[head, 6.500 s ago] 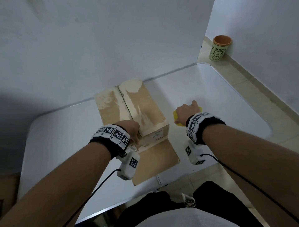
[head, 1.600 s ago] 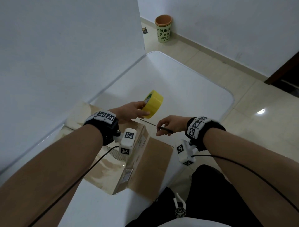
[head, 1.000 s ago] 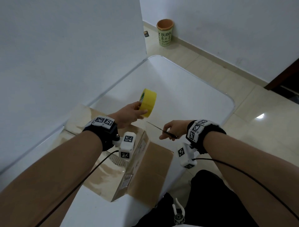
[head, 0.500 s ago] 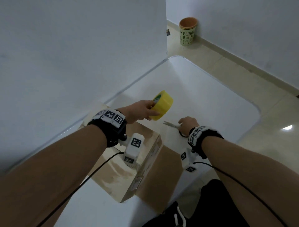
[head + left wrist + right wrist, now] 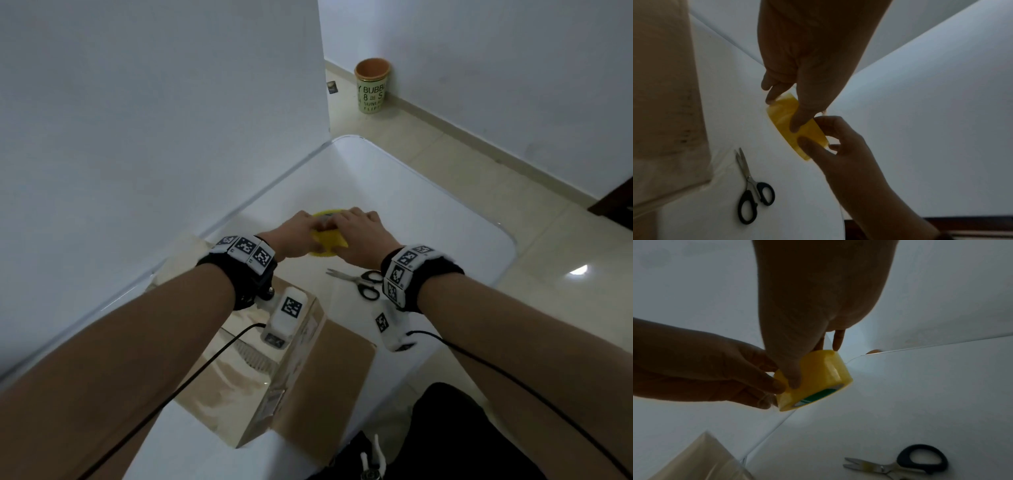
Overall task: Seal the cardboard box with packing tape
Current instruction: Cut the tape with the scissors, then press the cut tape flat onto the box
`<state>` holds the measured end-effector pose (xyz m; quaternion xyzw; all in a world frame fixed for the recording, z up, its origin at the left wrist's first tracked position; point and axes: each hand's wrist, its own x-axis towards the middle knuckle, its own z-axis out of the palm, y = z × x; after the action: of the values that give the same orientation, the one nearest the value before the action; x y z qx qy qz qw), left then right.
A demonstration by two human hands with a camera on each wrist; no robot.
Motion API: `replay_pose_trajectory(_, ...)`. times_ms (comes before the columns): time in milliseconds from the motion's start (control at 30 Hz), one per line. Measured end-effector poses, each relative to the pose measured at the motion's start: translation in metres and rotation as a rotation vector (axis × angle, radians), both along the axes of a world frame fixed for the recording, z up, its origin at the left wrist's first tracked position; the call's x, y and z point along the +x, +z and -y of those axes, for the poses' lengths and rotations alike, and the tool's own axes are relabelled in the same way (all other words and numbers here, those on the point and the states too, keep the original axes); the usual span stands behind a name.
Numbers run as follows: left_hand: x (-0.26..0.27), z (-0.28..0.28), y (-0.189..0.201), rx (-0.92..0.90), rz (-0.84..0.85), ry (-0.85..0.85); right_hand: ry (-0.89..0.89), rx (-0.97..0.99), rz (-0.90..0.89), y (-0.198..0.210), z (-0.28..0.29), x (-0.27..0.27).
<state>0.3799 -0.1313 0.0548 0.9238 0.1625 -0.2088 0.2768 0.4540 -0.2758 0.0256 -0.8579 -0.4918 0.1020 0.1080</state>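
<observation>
Bare forearms, black wristbands [image 5: 422, 275] with square black-and-white markers, white wrist cameras [image 5: 287, 317], black cables, dark trousers

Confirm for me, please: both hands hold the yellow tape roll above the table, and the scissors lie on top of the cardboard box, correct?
Not quite. Both hands do hold the tape roll, but the scissors lie on the white table, beside the cardboard box, as the head view shows.

Both forearms reach forward over the table, each wrist wearing a black band with square markers. The left hand [image 5: 297, 234] and right hand [image 5: 360, 236] meet in front, knuckles up, fingers and thumbs of both curled round the tape roll [image 5: 328, 240] held between them.
</observation>
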Motion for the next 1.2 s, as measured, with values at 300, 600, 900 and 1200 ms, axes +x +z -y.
replay_pose_trajectory(300, 0.001, 0.009, 0.002, -0.209, 0.217, 0.327, -0.584, -0.259, -0.171, -0.059, 0.069, 0.021)
replay_pose_trajectory(600, -0.048, 0.004, -0.006, -0.182, 0.242, 0.400, -0.720, 0.082, -0.403, -0.081, 0.064, 0.003)
replay_pose_trajectory(900, -0.162, 0.003, -0.020, 0.041, 0.231, 0.201, -0.605, 0.483, -0.940, -0.054, 0.019, -0.067)
replay_pose_trajectory(1200, -0.227, 0.039, -0.020, 0.199, 0.211, 0.105, -0.299, 0.519, -0.742, -0.011, 0.005, -0.104)
